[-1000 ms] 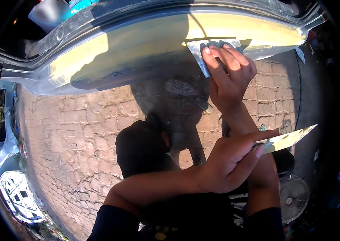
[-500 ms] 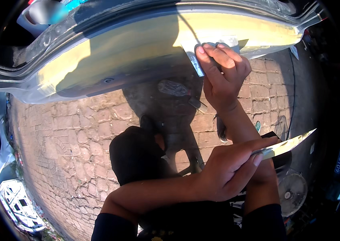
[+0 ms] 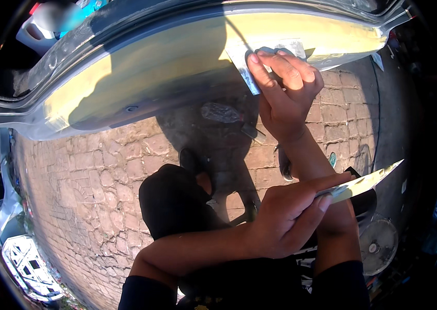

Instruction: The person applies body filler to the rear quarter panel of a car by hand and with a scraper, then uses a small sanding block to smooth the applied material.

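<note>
A long car body panel (image 3: 161, 54) coated with pale yellow filler spans the top, partly in shadow. My right hand (image 3: 285, 88) presses its fingertips on a thin, flat metal spreader (image 3: 240, 64) lying against the panel. Lower down, crossed over my right forearm, my left hand (image 3: 290, 217) grips another flat blade (image 3: 365, 186) smeared with yellow paste between thumb and fingers; its tip points up to the right. My bent leg (image 3: 166, 201) shows beside my left forearm.
Below the panel, a clear plastic item (image 3: 221, 111) lies on brick paving (image 3: 89, 191). White body parts (image 3: 29, 266) stand at left, a plastic container (image 3: 35, 33) at top left. At right are a dark cable (image 3: 377, 113) and a round fan-like object (image 3: 376, 245).
The view has shifted, so the panel sits further left in the picture. My right hand and spreader appear slightly higher and further left. Both hands keep their grips.
</note>
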`<action>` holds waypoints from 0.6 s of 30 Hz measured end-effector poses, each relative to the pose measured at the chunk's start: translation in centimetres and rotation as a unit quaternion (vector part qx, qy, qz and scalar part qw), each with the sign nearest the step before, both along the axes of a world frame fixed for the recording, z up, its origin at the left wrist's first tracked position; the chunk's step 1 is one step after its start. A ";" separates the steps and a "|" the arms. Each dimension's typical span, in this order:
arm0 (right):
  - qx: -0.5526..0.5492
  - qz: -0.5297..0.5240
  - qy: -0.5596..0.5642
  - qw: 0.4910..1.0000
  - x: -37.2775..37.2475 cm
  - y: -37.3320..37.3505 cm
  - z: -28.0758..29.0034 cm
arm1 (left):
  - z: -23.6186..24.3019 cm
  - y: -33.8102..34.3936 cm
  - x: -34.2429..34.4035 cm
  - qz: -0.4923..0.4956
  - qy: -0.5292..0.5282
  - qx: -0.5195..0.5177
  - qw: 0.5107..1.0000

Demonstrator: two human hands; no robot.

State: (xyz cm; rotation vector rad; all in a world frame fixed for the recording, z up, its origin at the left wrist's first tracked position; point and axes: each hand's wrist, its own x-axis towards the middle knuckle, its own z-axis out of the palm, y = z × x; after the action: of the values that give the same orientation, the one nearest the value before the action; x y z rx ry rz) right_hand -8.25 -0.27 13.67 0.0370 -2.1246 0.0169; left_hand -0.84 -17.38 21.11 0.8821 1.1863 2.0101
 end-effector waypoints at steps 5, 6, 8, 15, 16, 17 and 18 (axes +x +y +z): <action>-0.006 0.000 -0.029 1.000 2.1 -1.3 -1.6 | 0.0 0.3 -0.2 0.005 0.014 -0.015 1.000; -0.007 0.001 -0.036 0.999 2.5 -1.2 -1.5 | -0.1 0.4 -0.1 -0.002 0.006 -0.019 1.000; -0.003 -0.002 -0.010 1.000 2.7 -0.3 -1.1 | -0.2 0.7 0.0 0.007 0.021 -0.017 1.000; 0.010 -0.006 0.024 1.000 0.2 3.6 -0.9 | -0.9 1.8 0.4 -0.004 0.018 -0.028 0.999; 0.012 -0.010 0.036 0.999 0.3 3.3 -1.4 | -0.9 1.9 0.4 -0.004 0.018 -0.028 0.999; 0.004 -0.006 0.042 0.999 0.6 3.1 -1.8 | -0.9 2.0 0.3 -0.006 0.023 -0.030 0.999; 0.000 -0.001 0.024 1.000 1.1 2.7 -2.2 | -0.9 2.1 0.2 -0.010 0.024 -0.034 0.999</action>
State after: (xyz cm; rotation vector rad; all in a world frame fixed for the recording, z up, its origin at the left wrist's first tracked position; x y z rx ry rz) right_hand -7.18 2.39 11.46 0.0335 -2.0757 0.0148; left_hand -0.67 -15.27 20.19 0.9088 1.2600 1.9306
